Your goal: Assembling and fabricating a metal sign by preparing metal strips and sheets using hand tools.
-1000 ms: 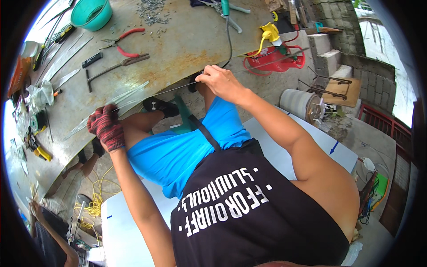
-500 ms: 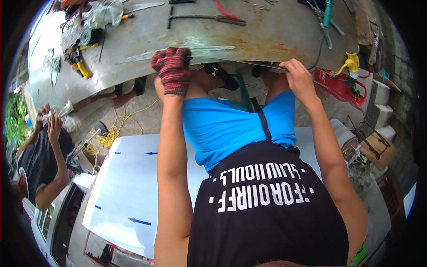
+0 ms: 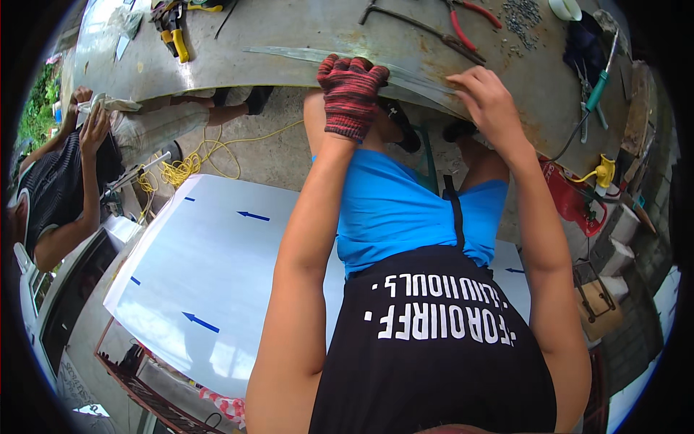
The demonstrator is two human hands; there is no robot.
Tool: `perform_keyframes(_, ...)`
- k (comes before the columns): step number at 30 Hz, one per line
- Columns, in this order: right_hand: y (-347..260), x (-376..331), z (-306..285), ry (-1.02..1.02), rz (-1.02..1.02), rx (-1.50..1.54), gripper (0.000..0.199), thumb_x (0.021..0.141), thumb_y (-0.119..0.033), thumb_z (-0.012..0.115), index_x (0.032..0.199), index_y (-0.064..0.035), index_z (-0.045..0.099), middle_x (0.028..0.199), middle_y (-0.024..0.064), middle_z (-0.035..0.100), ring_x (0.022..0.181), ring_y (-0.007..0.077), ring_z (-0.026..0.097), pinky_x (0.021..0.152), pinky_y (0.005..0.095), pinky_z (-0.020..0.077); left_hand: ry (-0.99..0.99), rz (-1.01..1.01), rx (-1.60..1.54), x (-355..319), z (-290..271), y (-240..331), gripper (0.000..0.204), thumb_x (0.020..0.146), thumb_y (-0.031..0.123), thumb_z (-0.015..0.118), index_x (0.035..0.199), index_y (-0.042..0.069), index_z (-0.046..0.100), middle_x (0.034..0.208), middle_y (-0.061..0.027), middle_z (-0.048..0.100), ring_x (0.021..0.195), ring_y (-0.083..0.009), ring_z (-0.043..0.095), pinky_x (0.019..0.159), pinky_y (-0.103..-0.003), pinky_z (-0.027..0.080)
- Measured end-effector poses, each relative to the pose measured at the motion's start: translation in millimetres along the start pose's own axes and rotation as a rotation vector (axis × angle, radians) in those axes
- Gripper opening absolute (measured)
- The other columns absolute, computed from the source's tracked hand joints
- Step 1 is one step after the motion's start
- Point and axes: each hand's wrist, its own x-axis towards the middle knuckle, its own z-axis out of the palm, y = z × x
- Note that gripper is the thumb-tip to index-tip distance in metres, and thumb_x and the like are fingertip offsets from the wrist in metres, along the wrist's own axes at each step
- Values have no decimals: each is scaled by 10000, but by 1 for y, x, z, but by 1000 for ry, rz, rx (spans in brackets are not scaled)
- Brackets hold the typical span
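A long narrow pale strip (image 3: 289,54), glass-like, lies along the front edge of a worn metal workbench (image 3: 289,25). My left hand (image 3: 350,94), in a red knitted glove, is closed over the strip near its middle. My bare right hand (image 3: 486,101) grips the strip's right end at the bench edge, fingers curled over it. Both arms reach up from below, over my blue shorts and black shirt.
Red-handled pliers (image 3: 466,22), a yellow-handled tool (image 3: 177,40), loose screws (image 3: 522,11) and a green-handled tool (image 3: 597,90) lie on the bench. A white sheet with blue arrows (image 3: 217,275) sits below. Another person (image 3: 58,181) sits left, near a yellow cord (image 3: 195,163).
My gloved left hand came up from below the bench and took hold of the strip. The right hand stayed on the bench edge, and my view swung so the bench now sits further right.
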Motion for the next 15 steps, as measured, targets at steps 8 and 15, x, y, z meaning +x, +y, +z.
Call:
perform_keyframes(8, -7, 26, 26, -186, 75, 11, 236, 866, -27, 702, 1088, -108, 712, 938, 102, 609, 954, 323, 621, 835, 438, 511, 41, 26, -38, -3, 2, -5, 191, 779, 238, 656, 946, 279, 739, 977, -8, 707, 1019, -251, 664, 1071, -505, 383)
perform_keyframes(15, -9, 26, 20, -286, 122, 98, 215, 868, -16, 699, 1069, -90, 713, 908, 107, 613, 913, 323, 633, 805, 430, 504, 5, 7, -69, -3, 0, -3, 230, 764, 217, 658, 970, 279, 739, 1028, -15, 713, 1010, -258, 666, 1052, -509, 385)
